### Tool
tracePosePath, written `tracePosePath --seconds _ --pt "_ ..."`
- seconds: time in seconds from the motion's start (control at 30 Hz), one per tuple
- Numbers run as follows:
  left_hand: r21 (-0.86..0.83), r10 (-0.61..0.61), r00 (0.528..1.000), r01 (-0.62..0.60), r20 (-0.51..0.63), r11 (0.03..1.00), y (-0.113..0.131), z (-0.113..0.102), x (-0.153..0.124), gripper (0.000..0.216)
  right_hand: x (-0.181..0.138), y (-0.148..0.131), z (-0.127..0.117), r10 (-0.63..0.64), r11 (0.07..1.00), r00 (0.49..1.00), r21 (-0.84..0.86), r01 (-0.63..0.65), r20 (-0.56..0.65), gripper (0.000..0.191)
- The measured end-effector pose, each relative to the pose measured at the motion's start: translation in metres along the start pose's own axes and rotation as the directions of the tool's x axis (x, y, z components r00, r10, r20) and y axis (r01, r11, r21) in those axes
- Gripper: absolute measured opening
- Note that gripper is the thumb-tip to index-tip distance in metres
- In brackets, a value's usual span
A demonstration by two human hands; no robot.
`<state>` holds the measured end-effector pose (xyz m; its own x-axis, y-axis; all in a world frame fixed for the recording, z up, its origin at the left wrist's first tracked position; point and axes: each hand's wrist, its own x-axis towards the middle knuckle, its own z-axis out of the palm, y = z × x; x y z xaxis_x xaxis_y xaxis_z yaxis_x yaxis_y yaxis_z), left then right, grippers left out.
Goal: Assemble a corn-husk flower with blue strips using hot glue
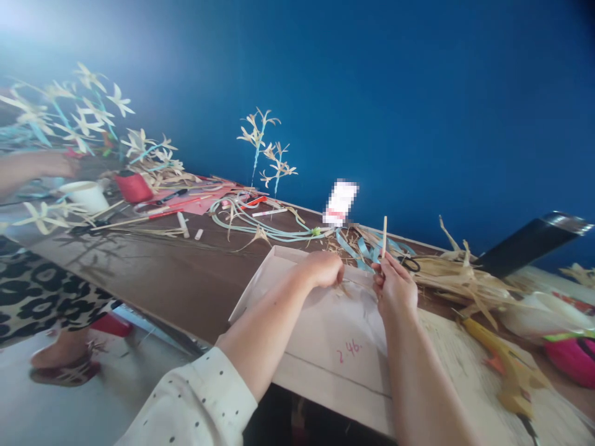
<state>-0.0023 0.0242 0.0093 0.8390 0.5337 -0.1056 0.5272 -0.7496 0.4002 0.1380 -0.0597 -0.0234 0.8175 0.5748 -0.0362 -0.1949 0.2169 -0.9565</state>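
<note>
My right hand [397, 288] grips a thin pale stick [384, 235] that points up from the fingers. Over the far part of a shallow white box [302, 347], my left hand [326, 269] is curled with its fingertips down. Small tan husk scraps [344, 289] lie by those fingertips; whether the fingers pinch one is hidden. Red handwritten digits mark the box. Just beyond both hands are light blue ribbon strips [357, 248] and scattered bits of husk.
Right of the box are a yellow glue gun [504, 371], dried corn husks [450, 275] and a black bottle [530, 244]. Two husk flowers [257, 139] stand by the blue wall. At left, another person's arm [37, 172] reaches among more flowers, beside a white cup [86, 196].
</note>
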Motion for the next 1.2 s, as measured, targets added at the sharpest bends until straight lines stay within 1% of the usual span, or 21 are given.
tracePosePath --seconds 0.3,0.5,0.57,0.67,0.73,0.8,0.87,0.93,0.97,1.0,1.07,1.13,1.2 --pt "0.062 0.002 1.000 -0.003 0.016 0.998 0.000 0.004 0.003 0.015 0.000 0.001 0.001 -0.003 1.000 1.000 0.009 0.003 -0.003 0.046" --pt "0.086 0.026 0.998 -0.031 0.052 0.996 0.002 0.000 -0.001 0.015 -0.001 0.000 0.001 -0.005 1.000 1.000 -0.003 0.005 -0.010 0.047" --pt "0.024 0.041 0.996 -0.043 0.073 0.999 -0.002 -0.003 -0.001 0.015 -0.001 0.001 0.001 -0.004 1.000 1.000 -0.001 0.004 0.006 0.047" --pt "-0.157 0.096 0.993 -0.083 0.075 0.984 -0.011 -0.008 -0.001 0.016 0.000 0.001 0.000 0.014 1.000 1.000 -0.006 -0.014 0.023 0.048" --pt "-0.257 0.131 0.991 -0.119 0.029 0.959 -0.015 -0.012 -0.002 0.016 0.000 0.001 0.000 0.025 1.000 0.999 -0.009 -0.025 0.033 0.048" --pt "-0.332 0.125 0.992 -0.129 -0.035 0.934 -0.017 -0.013 -0.003 0.016 -0.001 0.000 0.000 0.027 1.000 0.999 -0.012 -0.026 0.048 0.048" --pt "-0.445 0.080 0.994 -0.102 -0.069 0.890 -0.016 -0.012 -0.004 0.014 -0.002 0.000 0.000 0.036 0.999 0.998 -0.016 -0.035 0.058 0.046" --pt "-0.606 0.048 0.998 -0.066 -0.046 0.793 -0.015 -0.010 -0.004 0.011 -0.001 0.001 0.000 0.050 0.999 0.996 -0.017 -0.049 0.072 0.045" --pt "-0.656 0.048 0.998 -0.063 -0.041 0.752 -0.014 -0.009 -0.003 0.009 -0.001 0.001 0.000 0.059 0.998 0.995 -0.015 -0.058 0.077 0.044" --pt "-0.686 0.051 0.998 -0.069 -0.047 0.725 -0.014 -0.009 -0.002 0.007 -0.001 0.001 0.001 0.066 0.998 0.995 -0.012 -0.065 0.081 0.044" --pt "-0.698 0.044 0.996 -0.089 -0.082 0.711 -0.013 -0.008 -0.002 0.005 0.000 0.001 0.000 0.086 0.996 0.991 -0.004 -0.086 0.101 0.043" --pt "-0.676 0.010 0.990 -0.102 -0.138 0.730 -0.013 -0.008 -0.001 0.006 0.000 0.000 0.000 0.116 0.993 0.982 0.020 -0.120 0.147 0.042" --pt "-0.616 -0.030 0.972 -0.122 -0.231 0.779 -0.013 -0.007 -0.001 0.008 -0.001 -0.001 0.000 0.150 0.983 0.964 0.067 -0.169 0.221 0.041"
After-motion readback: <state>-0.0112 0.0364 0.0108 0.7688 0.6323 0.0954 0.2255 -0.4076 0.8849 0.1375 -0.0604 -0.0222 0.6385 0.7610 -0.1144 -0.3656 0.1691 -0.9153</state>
